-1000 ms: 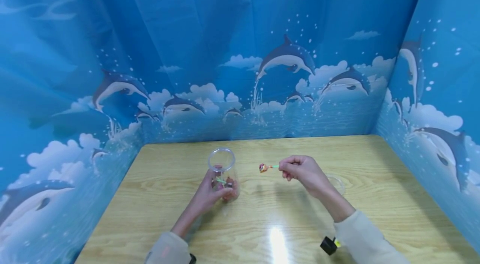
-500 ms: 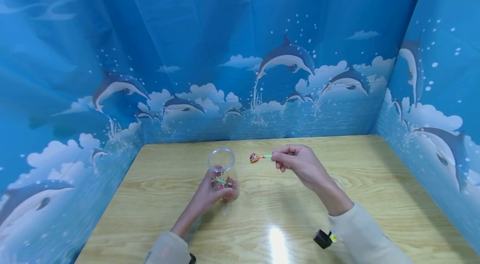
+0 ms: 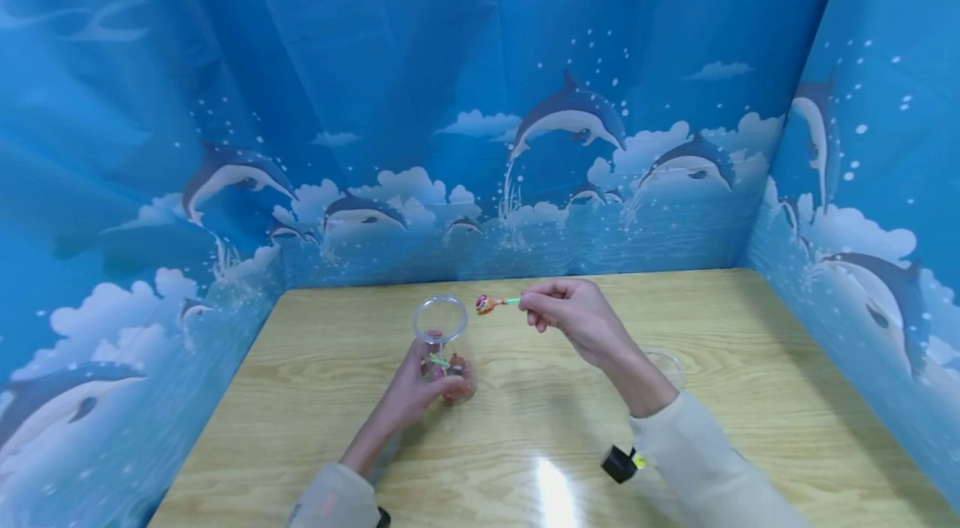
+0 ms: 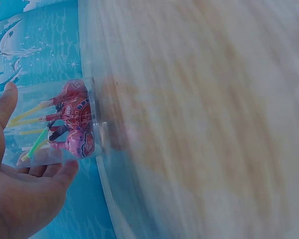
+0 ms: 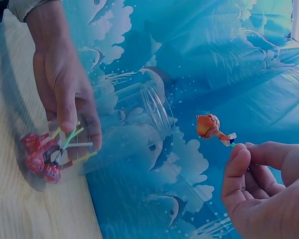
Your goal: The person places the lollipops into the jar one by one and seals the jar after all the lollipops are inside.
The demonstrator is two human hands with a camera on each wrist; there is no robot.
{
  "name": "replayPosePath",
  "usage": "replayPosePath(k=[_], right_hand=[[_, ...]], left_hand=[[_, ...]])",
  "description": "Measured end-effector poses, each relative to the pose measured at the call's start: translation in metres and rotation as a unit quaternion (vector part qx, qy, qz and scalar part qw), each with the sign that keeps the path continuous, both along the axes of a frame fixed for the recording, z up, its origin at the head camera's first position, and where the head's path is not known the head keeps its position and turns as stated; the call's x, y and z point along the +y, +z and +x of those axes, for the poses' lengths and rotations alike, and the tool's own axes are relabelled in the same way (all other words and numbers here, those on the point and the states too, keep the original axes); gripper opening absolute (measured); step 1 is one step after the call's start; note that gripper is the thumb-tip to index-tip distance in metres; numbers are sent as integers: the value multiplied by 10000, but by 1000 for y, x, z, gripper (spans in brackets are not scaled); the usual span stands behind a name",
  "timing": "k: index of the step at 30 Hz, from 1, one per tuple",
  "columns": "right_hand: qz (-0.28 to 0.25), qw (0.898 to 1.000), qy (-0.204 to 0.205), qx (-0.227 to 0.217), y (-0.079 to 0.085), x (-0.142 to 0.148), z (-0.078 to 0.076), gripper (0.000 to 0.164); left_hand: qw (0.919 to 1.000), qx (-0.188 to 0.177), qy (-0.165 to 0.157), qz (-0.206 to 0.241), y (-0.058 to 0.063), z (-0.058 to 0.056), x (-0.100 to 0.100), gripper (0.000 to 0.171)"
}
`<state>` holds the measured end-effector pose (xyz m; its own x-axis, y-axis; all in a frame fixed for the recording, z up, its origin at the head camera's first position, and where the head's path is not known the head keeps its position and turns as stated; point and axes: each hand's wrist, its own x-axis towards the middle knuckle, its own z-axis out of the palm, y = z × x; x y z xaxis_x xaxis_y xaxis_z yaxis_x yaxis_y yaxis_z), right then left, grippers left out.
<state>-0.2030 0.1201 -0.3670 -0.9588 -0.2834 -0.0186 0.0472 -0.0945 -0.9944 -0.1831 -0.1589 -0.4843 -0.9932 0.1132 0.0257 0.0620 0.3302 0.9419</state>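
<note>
A clear plastic jar [image 3: 467, 345] stands on the table with its mouth uncovered. Several wrapped lollipops [image 4: 75, 114], red and pink with yellow, green and white sticks, lie heads down at its bottom. My left hand [image 3: 412, 386] grips the jar round its lower side, thumb and fingers on opposite sides. Between thumb and forefinger, my right hand [image 3: 573, 316] pinches the green stick of an orange-wrapped lollipop [image 5: 208, 126]. In the head view its head points left, just right of the jar's rim; in the right wrist view it hangs in the air apart from the mouth.
A round clear lid [image 3: 666, 365] lies on the wooden table [image 3: 337, 345], partly behind the right forearm. A black wrist camera [image 3: 618, 464] sticks out by the right sleeve. Blue dolphin-print curtains [image 3: 420, 95] enclose the table at the back and sides.
My right hand has moved left and slightly away from me, carrying the orange lollipop close to the jar's rim. The left hand and the jar have stayed in place.
</note>
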Motion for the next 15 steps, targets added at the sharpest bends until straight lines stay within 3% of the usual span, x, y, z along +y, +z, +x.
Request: replayPosePath(k=[15], right_hand=[[-211, 9996, 196, 11, 7, -38, -6, 22]], left_hand=[[9998, 163, -90, 115, -1, 1, 1, 81]])
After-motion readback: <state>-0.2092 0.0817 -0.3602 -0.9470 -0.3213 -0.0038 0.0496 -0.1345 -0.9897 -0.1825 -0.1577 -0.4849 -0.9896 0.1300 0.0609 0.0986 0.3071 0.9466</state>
